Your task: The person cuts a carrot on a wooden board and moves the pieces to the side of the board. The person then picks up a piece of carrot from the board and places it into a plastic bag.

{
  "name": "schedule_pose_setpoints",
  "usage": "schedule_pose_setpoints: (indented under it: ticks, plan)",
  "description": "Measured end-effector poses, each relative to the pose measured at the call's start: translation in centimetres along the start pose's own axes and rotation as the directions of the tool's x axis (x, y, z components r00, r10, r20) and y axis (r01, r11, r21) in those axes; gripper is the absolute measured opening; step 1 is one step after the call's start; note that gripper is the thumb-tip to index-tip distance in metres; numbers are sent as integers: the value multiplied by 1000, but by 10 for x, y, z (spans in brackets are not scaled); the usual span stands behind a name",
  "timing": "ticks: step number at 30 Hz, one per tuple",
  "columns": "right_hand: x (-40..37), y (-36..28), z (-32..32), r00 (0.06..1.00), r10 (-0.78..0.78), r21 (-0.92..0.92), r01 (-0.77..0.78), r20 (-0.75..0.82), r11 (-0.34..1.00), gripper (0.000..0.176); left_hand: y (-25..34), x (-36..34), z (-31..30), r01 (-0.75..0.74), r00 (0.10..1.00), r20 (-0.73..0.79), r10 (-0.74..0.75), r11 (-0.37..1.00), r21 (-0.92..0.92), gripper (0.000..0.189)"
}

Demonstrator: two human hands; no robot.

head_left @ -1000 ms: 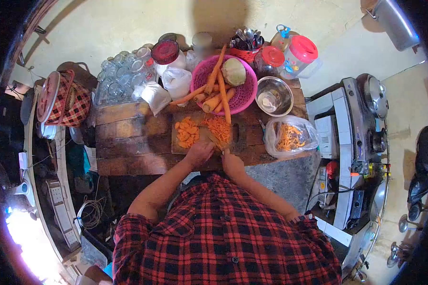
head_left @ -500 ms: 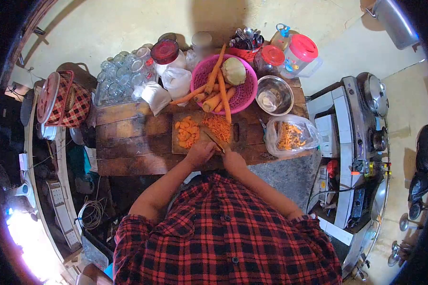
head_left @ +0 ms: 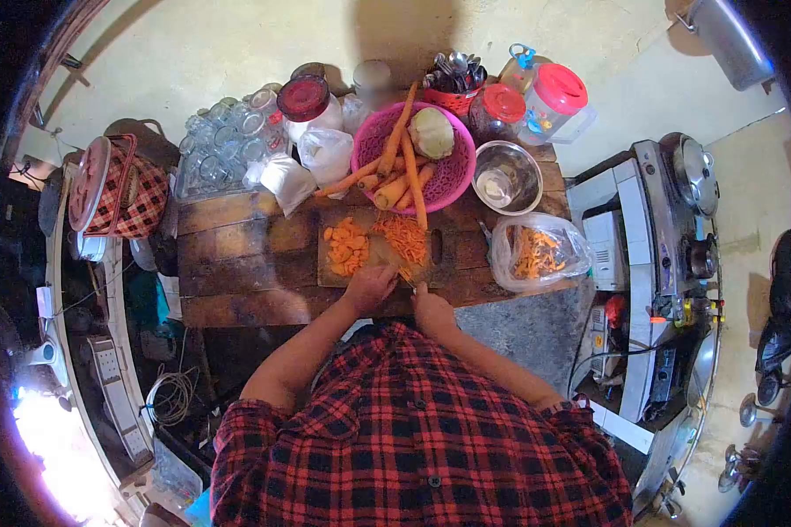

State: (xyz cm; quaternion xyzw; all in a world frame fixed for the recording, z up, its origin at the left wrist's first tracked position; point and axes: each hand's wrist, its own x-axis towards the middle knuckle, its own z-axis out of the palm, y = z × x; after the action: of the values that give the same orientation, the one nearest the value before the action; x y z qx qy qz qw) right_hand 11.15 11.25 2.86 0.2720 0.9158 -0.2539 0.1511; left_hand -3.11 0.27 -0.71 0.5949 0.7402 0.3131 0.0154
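Note:
My left hand [head_left: 372, 287] is closed at the near edge of a wooden cutting board [head_left: 438, 249], its fingertips pressed down on bits of carrot. The exact piece under them is mostly hidden. Just right of it, my right hand [head_left: 433, 310] grips a knife [head_left: 408, 279], whose blade slants toward the left fingers and barely shows. Round carrot slices [head_left: 346, 246] are heaped on the board's left side. Thin carrot strips [head_left: 402, 235] form a second pile, trailing down to my left fingertips.
Behind the board stands a pink basket [head_left: 468, 180] of whole carrots [head_left: 394, 189] and a pale round vegetable [head_left: 432, 132]. Rightward are a steel bowl [head_left: 536, 189] and a plastic bag [head_left: 571, 250] of carrot pieces. Glasses [head_left: 224, 136] and jars line the back; a stove [head_left: 668, 220] is at right.
The knife blade, earlier lying across the strips and pointing up-left, has drawn back close to my left fingers. My right hand has shifted slightly toward me. The strips reach nearer my left hand.

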Motion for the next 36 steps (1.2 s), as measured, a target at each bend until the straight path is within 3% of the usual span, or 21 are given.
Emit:
schedule_pose_setpoints:
  ticks: [3, 6, 15, 17, 21, 24, 30, 34, 36]
  plan:
    - [11, -3, 7, 999, 30, -16, -29, 29, 999, 26, -2, 0, 3, -7, 1000, -29, 8, 999, 47, 17]
    - [19, -3, 7, 999, -33, 39, 34, -41, 999, 28, 0, -1, 2, -20, 999, -41, 20, 1000, -11, 16]
    - [16, -1, 11, 998, 61, 31, -62, 31, 998, 26, 5, -3, 3, 70, 996, -48, -70, 997, -12, 20]
    - [23, -2, 7, 998, -56, 42, 57, -26, 997, 26, 6, -3, 2, 54, 996, -69, -55, 998, -15, 21]
    - [9, -5, 0, 996, -69, 60, 73, -60, 996, 24, 7, -2, -2, 63, 997, -42, -65, 997, -37, 22]
    - [5, -6, 1, 999, 13, 31, -12, -30, 999, 23, 8, -2, 0, 65, 993, -94, -68, 997, -30, 22]
    - [25, -1, 14, 992, -88, 38, 92, -94, 995, 25, 11, -1, 0, 78, 987, -138, -81, 997, -30, 23]
    - [5, -3, -1, 999, -32, 66, 32, 6, 997, 28, 10, -2, 1, 76, 984, -156, -81, 996, -37, 22]
    - [5, -1, 2, 999, -24, 62, 23, 28, 998, 29, 10, -2, 2, 106, 986, -116, -122, 986, -130, 21]
